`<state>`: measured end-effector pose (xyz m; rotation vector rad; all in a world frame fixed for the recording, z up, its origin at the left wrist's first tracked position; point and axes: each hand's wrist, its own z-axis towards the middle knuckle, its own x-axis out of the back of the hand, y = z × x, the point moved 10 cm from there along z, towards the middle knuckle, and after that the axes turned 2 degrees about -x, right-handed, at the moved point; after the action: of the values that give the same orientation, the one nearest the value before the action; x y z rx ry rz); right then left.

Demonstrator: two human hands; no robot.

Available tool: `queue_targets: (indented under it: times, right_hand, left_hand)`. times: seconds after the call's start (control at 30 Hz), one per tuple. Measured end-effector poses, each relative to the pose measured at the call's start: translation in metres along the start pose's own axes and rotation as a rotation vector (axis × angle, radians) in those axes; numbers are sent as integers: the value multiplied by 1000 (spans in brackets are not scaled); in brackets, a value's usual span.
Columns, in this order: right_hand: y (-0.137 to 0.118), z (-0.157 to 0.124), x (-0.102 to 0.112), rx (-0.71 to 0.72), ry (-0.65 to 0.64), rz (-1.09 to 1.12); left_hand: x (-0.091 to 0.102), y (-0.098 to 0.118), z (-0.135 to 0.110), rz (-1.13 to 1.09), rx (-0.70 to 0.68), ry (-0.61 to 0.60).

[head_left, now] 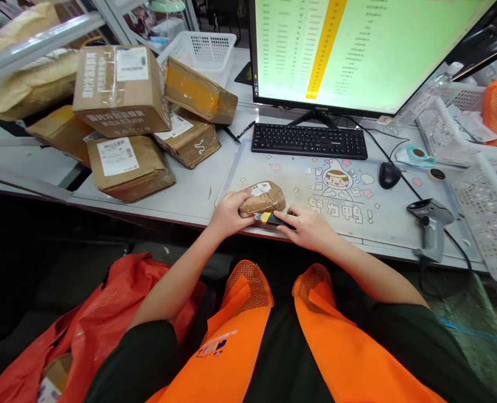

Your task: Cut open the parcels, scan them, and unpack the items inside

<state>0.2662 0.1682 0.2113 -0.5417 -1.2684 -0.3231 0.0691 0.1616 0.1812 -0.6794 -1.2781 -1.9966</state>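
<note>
A small brown parcel (269, 202), wrapped in clear tape with a white label on top, lies at the desk's front edge. My left hand (230, 214) is closed around its left end. In my right hand (305, 225) is a black and yellow utility knife (273, 219), gripped by its handle. The knife lies along the parcel's near side with its tip pointing left, close to my left fingers. Whether the blade touches the tape cannot be made out.
Several cardboard boxes (122, 92) are piled at the left. Behind the mat (290, 173) stand a keyboard (309, 141) and a monitor (366, 50). A mouse (389, 175), a barcode scanner (431, 226) and white baskets (490, 212) are on the right. A red bag (118, 302) hangs below left.
</note>
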Motion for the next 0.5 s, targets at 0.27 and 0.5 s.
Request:
queue_targets:
  times: [0.27,0.5]
  right_hand:
    - [-6,4,-3,-36,47,-98]
    - [130,-29,29,-566,50,-196]
  left_hand:
    - [-7,0,-1,67,21,-3]
    - [-4,0,-1,41,49,-20]
